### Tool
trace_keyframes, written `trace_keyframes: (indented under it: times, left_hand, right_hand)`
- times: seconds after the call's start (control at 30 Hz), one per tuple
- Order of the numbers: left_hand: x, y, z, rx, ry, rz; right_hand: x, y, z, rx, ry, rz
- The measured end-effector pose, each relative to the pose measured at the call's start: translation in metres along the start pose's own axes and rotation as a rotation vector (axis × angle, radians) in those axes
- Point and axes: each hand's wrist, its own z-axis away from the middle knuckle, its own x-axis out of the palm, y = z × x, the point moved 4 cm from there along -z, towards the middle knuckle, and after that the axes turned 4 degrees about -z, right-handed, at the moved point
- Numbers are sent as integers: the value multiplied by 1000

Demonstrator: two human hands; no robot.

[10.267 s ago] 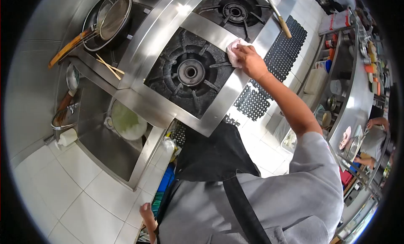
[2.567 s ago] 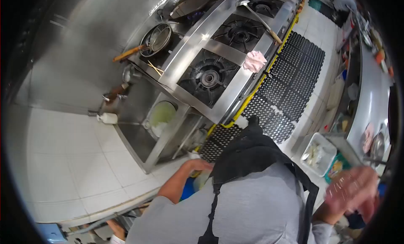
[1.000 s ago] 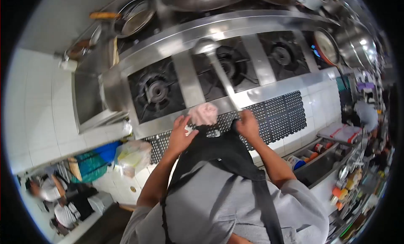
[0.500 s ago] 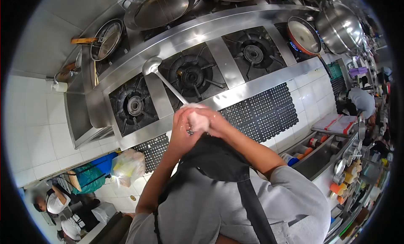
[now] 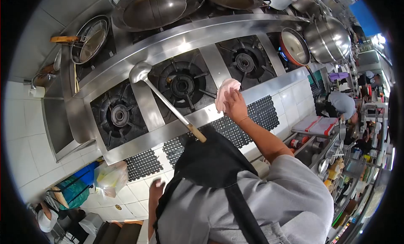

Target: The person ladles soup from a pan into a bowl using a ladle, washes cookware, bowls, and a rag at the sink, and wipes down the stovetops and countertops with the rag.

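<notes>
My right hand point(image 5: 236, 106) is closed on a crumpled pale pink cloth point(image 5: 224, 92), pressing it against the stove's steel front strip. Hanging low beside my apron, my left hand point(image 5: 156, 188) is blurred, and its fingers cannot be made out well; nothing shows in it. A long steel ladle point(image 5: 165, 102) with a wooden handle end lies across the stove top point(image 5: 147, 105), its bowl towards the back and its handle reaching over the front edge near my apron. Neither hand touches the ladle.
Black gas burners point(image 5: 182, 85) line the stove. At its right end stand a red frying pan point(image 5: 295, 46) over a blue flame and a large steel pot point(image 5: 327, 38). Woks point(image 5: 155, 10) sit behind. Black perforated mats point(image 5: 264, 113) cover the floor. A co-worker point(image 5: 341, 103) bends at right.
My hands have parted. The right one has moved right with the cloth onto the stove edge, and the left has dropped to my side. The ladle's wooden handle is now uncovered.
</notes>
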Motion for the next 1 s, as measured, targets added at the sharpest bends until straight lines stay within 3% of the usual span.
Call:
trace_keyframes:
  times: [0.07,0.17,0.3,0.4,0.47,0.57,0.67,0.77,0.93,1.0]
  left_hand:
    - [19,-20,22,-223,-118,-11]
    - [35,-8,38,-354,-73,337]
    - [44,48,50,-377,32,597]
    - [56,106,49,-372,76,686]
    - [66,144,48,-371,91,704]
    - [79,190,54,-387,107,698]
    - [88,221,68,-412,114,673]
    - [95,245,81,-434,119,645]
    - [96,263,105,-451,136,602]
    - [96,267,108,-444,133,578]
  right_hand:
    - [9,4,-33,70,19,-51]
    - [24,21,-93,5,73,-14]
    - [64,53,-203,-4,16,10]
    - [68,26,-269,-106,-41,4]
    - [108,22,-284,-279,68,-38]
    - [120,50,-293,-326,-8,-84]
    - [110,113,-290,-307,-76,90]
    - [67,201,-289,-120,-1,105]
    - [20,405,-288,434,-85,89]
    - [20,407,-287,357,1,169]
